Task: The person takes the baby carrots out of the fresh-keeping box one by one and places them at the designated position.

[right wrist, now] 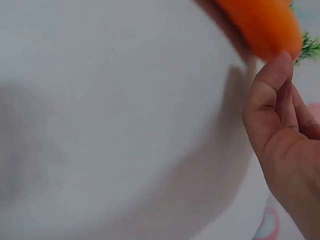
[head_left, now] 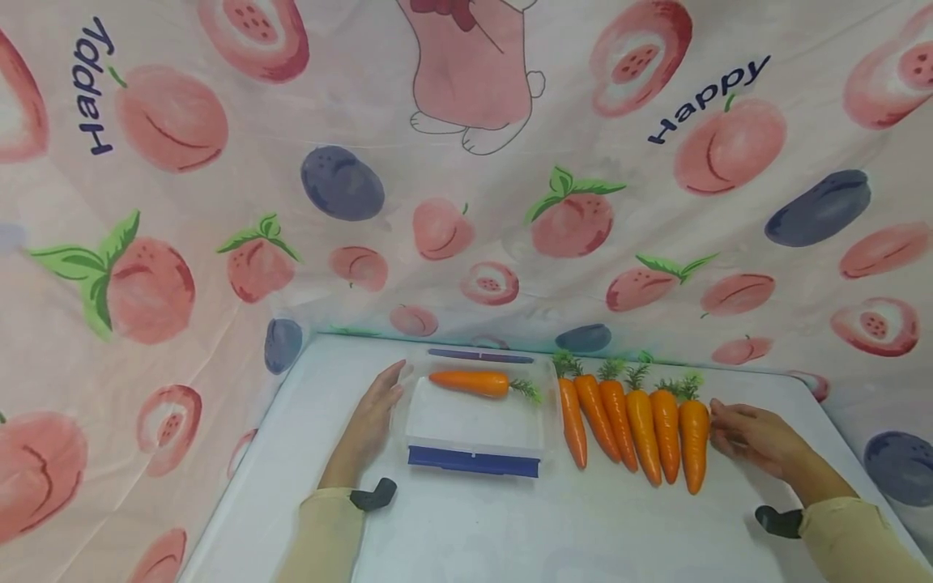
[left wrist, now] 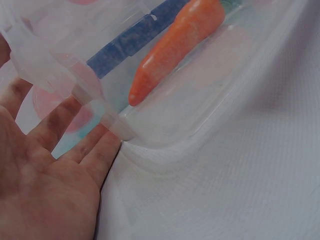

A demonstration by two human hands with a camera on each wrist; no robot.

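A clear plastic box (head_left: 474,421) with blue clasps stands on the white table. One orange carrot (head_left: 470,383) with a green top lies across it, its tip to the left. My left hand (head_left: 373,417) is at the box's left side; in the left wrist view the extended fingers (left wrist: 90,145) touch the clear wall. Right of the box lies a row of several carrots (head_left: 641,429), tops pointing away. Beside the rightmost carrot (head_left: 696,445) is my right hand (head_left: 754,437), loosely bent, its thumb touching the carrot's top end in the right wrist view.
The white table (head_left: 583,534) ends at a fruit-patterned cloth (head_left: 452,162) hanging behind and at the sides. The leftmost carrot (head_left: 573,421) of the row lies close to the box's right wall. A dark strap piece (head_left: 375,494) sits at the left wrist.
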